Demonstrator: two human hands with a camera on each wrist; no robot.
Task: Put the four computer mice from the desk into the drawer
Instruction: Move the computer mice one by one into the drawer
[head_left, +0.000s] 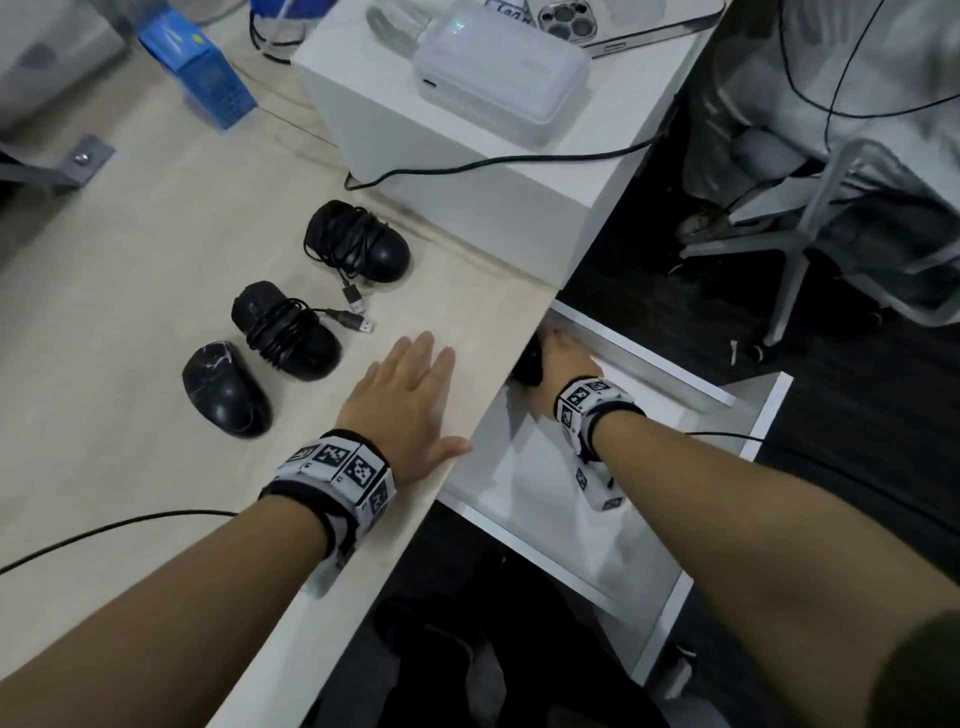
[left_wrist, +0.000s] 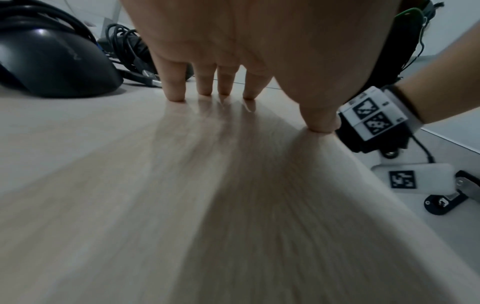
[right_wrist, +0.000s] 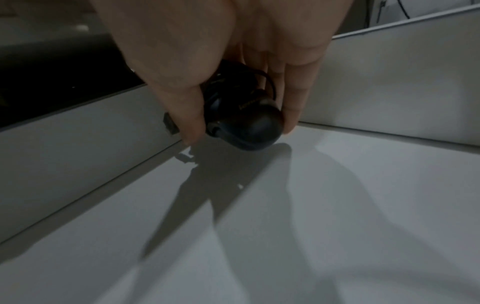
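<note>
Three black mice lie in a row on the pale wooden desk (head_left: 156, 260): a marbled one (head_left: 226, 387) nearest me, a cable-wrapped one (head_left: 285, 330) in the middle, and another cable-wrapped one (head_left: 356, 240) farthest. My left hand (head_left: 410, 395) rests flat on the desk to their right, fingers straight, fingertips (left_wrist: 176, 92) touching the wood. My right hand (head_left: 558, 358) is down inside the open white drawer (head_left: 519, 493), near its back left corner. It grips a fourth black mouse (right_wrist: 244, 119) with a cable wound round it, just above the drawer floor (right_wrist: 311, 205).
A white box (head_left: 467, 171) with a white device (head_left: 498, 88) on top stands behind the mice, a black cable across it. A phone (head_left: 566, 21) and a blue box (head_left: 202, 67) lie farther back. A chair base (head_left: 810, 244) stands right of the drawer.
</note>
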